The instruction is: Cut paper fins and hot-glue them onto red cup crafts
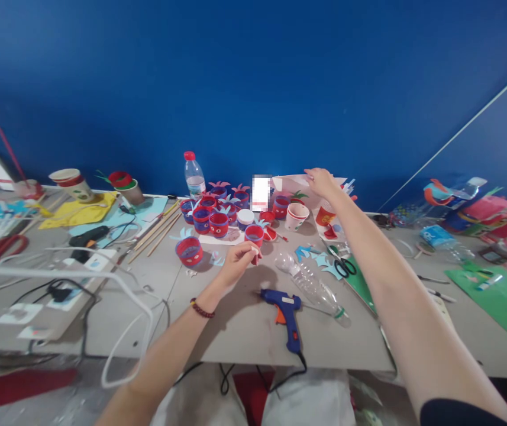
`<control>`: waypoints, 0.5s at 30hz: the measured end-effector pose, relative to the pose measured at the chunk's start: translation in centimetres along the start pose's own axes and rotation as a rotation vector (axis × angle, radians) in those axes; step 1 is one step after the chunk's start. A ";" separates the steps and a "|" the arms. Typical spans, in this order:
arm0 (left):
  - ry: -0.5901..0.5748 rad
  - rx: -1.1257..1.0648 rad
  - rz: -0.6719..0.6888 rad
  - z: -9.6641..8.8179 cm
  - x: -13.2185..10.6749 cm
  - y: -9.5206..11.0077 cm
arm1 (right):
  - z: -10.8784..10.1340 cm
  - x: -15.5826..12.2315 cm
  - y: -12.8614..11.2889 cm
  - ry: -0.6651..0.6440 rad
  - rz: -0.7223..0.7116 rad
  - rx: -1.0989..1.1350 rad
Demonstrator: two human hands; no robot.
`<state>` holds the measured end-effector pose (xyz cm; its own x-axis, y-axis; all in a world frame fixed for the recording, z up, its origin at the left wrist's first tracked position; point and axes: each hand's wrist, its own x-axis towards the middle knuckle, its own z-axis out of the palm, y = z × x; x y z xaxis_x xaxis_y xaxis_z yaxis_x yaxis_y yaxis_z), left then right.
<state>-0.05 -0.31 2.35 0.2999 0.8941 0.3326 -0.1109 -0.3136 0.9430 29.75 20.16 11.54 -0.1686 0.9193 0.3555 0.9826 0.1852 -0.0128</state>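
My left hand is above the table's middle, its fingertips pinched on a small white and red piece too small to make out. Just behind it stands a red and blue ring-shaped paper cup with pale blue leaves. My right hand reaches to the back, fingers stretched out and slightly apart at the upper edge of a pale paper sheet by the wall. Below it are a white paper cup and a red-printed cup. A blue hot glue gun lies in front, beside a clear plastic bottle.
Several decorated cup rings crowd the back, near a red-capped bottle. Black-handled scissors lie right among blue paper scraps. Wooden sticks, a power strip and looping cables occupy the left. Green sheets lie far right.
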 end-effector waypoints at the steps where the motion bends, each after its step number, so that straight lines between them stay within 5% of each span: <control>1: 0.007 0.009 0.003 0.0 0.0 0.0 | -0.3 -0.4 -0.4 0.019 -0.017 0.013; 4: 0.020 0.051 0.026 0.1 0.0 -0.1 | -1.5 -3.1 -1.5 0.114 -0.070 0.088; 7: 0.031 0.113 0.054 0.1 0.0 -0.3 | -2.2 -8.7 -2.4 0.155 -0.090 0.180; 12: 0.038 0.174 0.064 0.4 -0.1 -0.5 | -1.2 -20.2 -4.0 -0.052 -0.079 0.309; 15: 0.029 0.214 0.098 0.5 -0.1 -0.4 | -0.4 -23.7 -5.6 -0.208 -0.045 0.367</control>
<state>0.49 -0.43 1.96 0.2700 0.8640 0.4249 0.0661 -0.4569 0.8871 28.26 -2.83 3.53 -0.2599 0.9509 0.1679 0.8872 0.3038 -0.3473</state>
